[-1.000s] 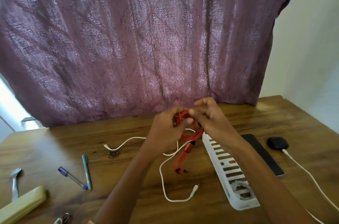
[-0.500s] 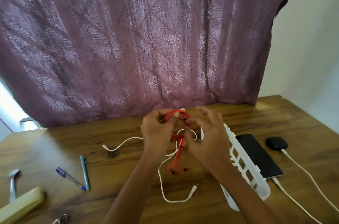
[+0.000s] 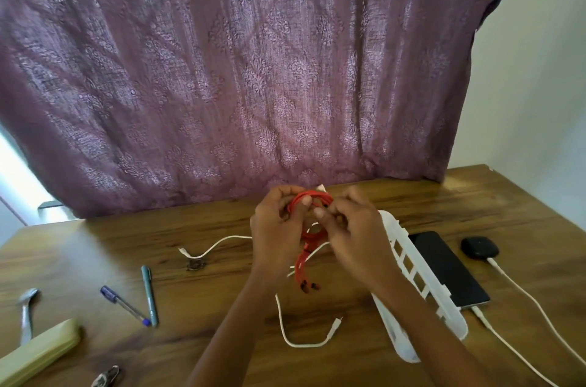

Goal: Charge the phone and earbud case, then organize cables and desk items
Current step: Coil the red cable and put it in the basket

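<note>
Both hands, the left hand [image 3: 279, 228] and the right hand [image 3: 352, 228], pinch a looped red cable [image 3: 312, 196] above the wooden desk [image 3: 222, 307].

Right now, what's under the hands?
Below the left hand and right hand, the red cable hangs with its plug ends near the table. A white cable runs beneath; the hands cover its middle stretch.

home room, wooden desk [image 3: 475, 196], patterned purple curtain [image 3: 222, 69], plain wall [image 3: 545, 69]
</note>
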Demonstrator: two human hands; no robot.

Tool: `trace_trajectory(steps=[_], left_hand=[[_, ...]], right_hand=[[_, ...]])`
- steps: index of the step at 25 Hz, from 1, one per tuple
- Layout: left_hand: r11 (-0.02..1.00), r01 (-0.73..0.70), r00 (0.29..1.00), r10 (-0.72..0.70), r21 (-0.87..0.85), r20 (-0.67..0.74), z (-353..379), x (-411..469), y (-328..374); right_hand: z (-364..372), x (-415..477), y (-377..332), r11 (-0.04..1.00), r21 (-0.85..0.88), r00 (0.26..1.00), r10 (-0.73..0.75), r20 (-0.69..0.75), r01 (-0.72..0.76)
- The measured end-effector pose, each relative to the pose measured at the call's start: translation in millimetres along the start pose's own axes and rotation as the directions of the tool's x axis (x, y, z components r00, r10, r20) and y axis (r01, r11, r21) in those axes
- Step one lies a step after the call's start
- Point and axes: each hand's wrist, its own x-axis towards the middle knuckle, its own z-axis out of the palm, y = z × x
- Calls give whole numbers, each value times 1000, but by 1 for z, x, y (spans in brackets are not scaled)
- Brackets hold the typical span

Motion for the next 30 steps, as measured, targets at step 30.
trace_trajectory(steps=[30], left_hand=[[878, -311, 937, 347, 364, -36, -16, 3, -4]], right_hand=[[-47, 25, -1, 761, 510, 903, 233, 361, -401]])
